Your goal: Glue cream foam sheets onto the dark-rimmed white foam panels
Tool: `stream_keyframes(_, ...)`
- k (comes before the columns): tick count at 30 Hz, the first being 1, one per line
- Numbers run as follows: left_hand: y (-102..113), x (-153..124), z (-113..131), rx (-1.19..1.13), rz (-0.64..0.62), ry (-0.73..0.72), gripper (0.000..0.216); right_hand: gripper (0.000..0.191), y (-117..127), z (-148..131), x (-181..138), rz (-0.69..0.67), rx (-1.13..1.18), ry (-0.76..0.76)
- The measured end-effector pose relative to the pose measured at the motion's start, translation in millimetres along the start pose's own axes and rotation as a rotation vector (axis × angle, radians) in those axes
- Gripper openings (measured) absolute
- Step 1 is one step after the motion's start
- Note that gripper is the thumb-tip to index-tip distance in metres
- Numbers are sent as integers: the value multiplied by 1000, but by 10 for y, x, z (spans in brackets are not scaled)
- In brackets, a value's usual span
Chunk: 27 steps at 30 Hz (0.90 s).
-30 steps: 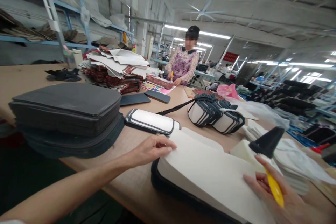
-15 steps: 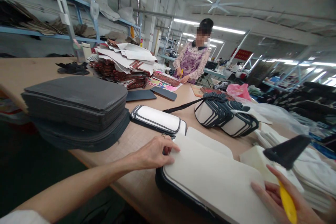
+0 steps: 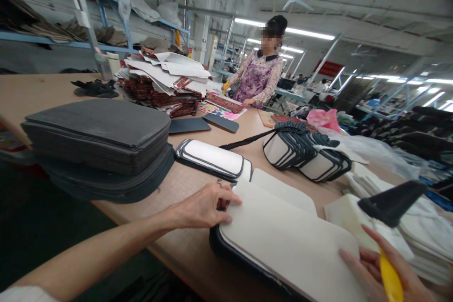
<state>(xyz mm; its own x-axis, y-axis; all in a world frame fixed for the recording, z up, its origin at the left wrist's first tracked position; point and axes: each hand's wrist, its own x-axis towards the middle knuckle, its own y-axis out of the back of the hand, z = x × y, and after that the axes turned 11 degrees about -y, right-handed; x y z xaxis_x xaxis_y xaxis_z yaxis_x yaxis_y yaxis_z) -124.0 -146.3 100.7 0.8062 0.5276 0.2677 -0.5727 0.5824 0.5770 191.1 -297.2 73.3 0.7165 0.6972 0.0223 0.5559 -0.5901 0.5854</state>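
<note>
A white foam panel (image 3: 283, 238) lies on a black-edged bag piece at the near edge of the long wooden table (image 3: 184, 184). My left hand (image 3: 205, 205) rests on the panel's left edge, fingers curled over it. My right hand (image 3: 380, 271), at the lower right corner, is closed on a yellow-handled tool with a black wedge head (image 3: 391, 205), held above the panel's right end.
A stack of dark grey panels (image 3: 99, 141) sits at the left. White bag panels with black piping (image 3: 212, 158) and a fanned row of them (image 3: 306, 151) lie beyond. Patterned fabric and paper (image 3: 166, 82) pile up at the back, where another person (image 3: 260, 73) works.
The view has shifted slightly. My left hand has slid a little along the panel's edge and curled over it. My right hand with the tool has dropped toward the lower right.
</note>
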Motion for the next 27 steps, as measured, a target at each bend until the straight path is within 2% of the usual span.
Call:
stream_keyframes(5, 13, -1, 27, 59, -37, -12, 48, 77, 55, 45, 62, -1, -47, 7)
stream_keyframes(10, 12, 13, 57, 109, -52, 8, 46, 71, 18, 35, 27, 60, -28, 101)
stream_keyframes(15, -20, 28, -69, 137, -50, 15, 40, 62, -27, -46, -32, 99, -83, 176)
stream_keyframes(19, -26, 53, -173, 180, -57, -8, 37, 60, -22, -53, 18, 79, -86, 186)
stream_keyframes(27, 17, 81, -157, 255, -89, -30, 37, 53, -38, -57, 7, 55, -48, 155)
